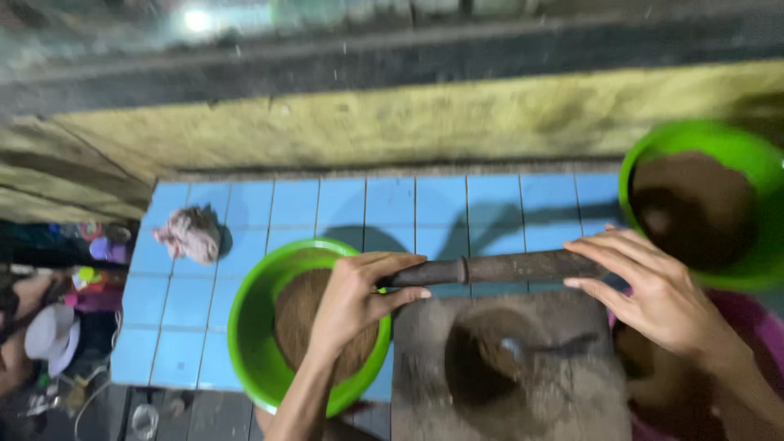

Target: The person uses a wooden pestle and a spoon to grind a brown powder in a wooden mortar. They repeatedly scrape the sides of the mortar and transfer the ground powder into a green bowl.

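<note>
The left hand (351,298) was clamped around one end of a long, dark, cylindrical stone roller (498,268), fingers curled over the top and thumb hooked beneath. The right hand (653,294) lay on the roller's other end with fingers stretched out nearly flat and close together, pressing rather than gripping. The roller hung level, just above the far edge of a grey, rough stone grinding slab (506,367) that sat at the near edge of the blue-tiled worktop (392,204); a dark smear of ground paste lay in the slab's middle.

Under the left hand, on the worktop's near left part, stood a bright green round plastic bowl (253,327) holding brown powder. A second green plastic bowl (763,204), also with brown contents, sat at the worktop's right edge. A crumpled pinkish cloth (189,233) lay near the far left corner. Blurred colourful packages showed beyond the worktop's left edge, too indistinct to tell apart.
</note>
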